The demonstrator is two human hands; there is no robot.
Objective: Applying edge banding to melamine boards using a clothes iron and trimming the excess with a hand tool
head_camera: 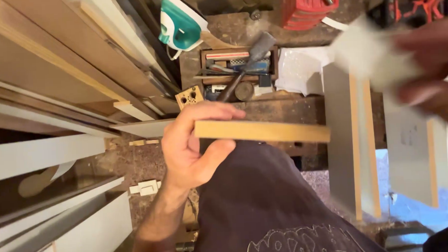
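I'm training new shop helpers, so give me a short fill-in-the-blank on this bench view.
1. The left hand grips the end of a ____ board.
2. The blurred right hand holds something ____ in colour.
3. The clothes iron has a ____ body.

Missing words: wooden; white; teal

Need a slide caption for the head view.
Left hand grips a wooden board edge-on; blurred right hand holds a white cloth.

Cluttered workshop: boards (55,63) stacked left, brown speckled floor (145,162), wooden tool tray (239,65) beyond.
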